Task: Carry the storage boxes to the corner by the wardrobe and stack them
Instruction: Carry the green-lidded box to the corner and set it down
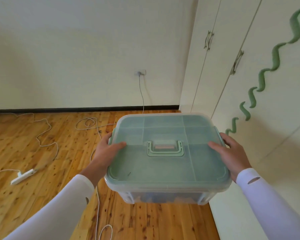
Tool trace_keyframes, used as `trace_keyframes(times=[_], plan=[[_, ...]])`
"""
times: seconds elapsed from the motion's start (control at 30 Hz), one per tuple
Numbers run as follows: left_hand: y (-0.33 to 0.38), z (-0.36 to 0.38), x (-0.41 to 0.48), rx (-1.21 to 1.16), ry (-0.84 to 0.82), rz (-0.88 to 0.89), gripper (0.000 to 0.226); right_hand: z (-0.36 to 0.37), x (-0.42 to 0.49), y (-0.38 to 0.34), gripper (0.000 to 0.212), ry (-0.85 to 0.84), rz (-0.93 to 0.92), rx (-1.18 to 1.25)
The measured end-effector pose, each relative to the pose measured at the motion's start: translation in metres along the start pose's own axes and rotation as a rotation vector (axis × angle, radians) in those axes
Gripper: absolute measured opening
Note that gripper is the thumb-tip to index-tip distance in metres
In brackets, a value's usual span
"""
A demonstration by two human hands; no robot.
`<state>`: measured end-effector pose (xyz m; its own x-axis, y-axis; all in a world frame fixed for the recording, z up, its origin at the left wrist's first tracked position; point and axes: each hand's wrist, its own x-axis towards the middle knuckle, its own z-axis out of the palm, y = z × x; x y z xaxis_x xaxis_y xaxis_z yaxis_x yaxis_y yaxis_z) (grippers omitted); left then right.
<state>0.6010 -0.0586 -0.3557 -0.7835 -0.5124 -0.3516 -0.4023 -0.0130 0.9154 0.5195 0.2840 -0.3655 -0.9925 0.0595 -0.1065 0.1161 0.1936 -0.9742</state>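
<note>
- White sleeves (64, 201) come in from the bottom edge on both sides, arms held wide apart.
- A thin white cable (97, 205) runs across the floorboards under the left forearm and loops at the bottom edge.
- The storage box (166, 193), clear-walled with a green lid (163, 163), is held between the hands above the wooden floor (42, 144). Its right edge is near the wardrobe (249, 75) front.
- Left hand (107, 149) clamps the lid's left edge, thumb flat on top and fingers curled over the side by the latch.
- Right hand (232, 153) grips the opposite edge the same way, thumb on the lid.
- A pale green carry handle (164, 148) lies folded flat at the lid's middle.
- Through the clear front wall, blurred bluish shapes show inside; I cannot tell what they are.
- To the left, a white power strip (23, 175) lies on the floor, its cord wandering across the boards.
- More cord coils (87, 122) lie just beyond the box's left corner.
- Bare floor runs to the dark baseboard (85, 109), meeting the wardrobe at the corner beyond the box.
- A grey lead hangs from a wall socket (140, 72) near that corner.
- A green wavy strip (274, 61) climbs the wardrobe door.
</note>
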Motion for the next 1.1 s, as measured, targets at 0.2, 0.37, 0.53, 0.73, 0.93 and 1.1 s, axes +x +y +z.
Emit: trace_keyframes(times=[0.2, 0.37, 0.53, 0.73, 0.93, 1.1], plan=[[0.033, -0.004, 0.068, -0.007, -0.017, 0.025, 0.060, 0.041, 0.057, -0.022, 0.038, 0.036, -0.005, 0.048], [0.052, 0.002, 0.114, -0.014, -0.008, 0.021, 0.064, 0.064, 0.105, -0.036, 0.023, 0.025, -0.003, 0.044], [0.069, 0.015, 0.161, -0.009, -0.008, 0.014, 0.062, 0.080, 0.152, -0.043, 0.024, -0.004, -0.013, 0.062], [0.094, 0.060, 0.249, -0.026, -0.004, 0.007, 0.058, 0.091, 0.254, -0.043, 0.021, -0.027, -0.004, 0.055], [0.121, 0.110, 0.317, -0.046, 0.041, -0.007, 0.064, 0.093, 0.354, -0.048, 0.030, -0.028, 0.019, 0.039], [0.143, 0.137, 0.363, -0.046, 0.055, -0.021, 0.065, 0.099, 0.422, -0.053, 0.027, -0.038, 0.035, 0.066]])
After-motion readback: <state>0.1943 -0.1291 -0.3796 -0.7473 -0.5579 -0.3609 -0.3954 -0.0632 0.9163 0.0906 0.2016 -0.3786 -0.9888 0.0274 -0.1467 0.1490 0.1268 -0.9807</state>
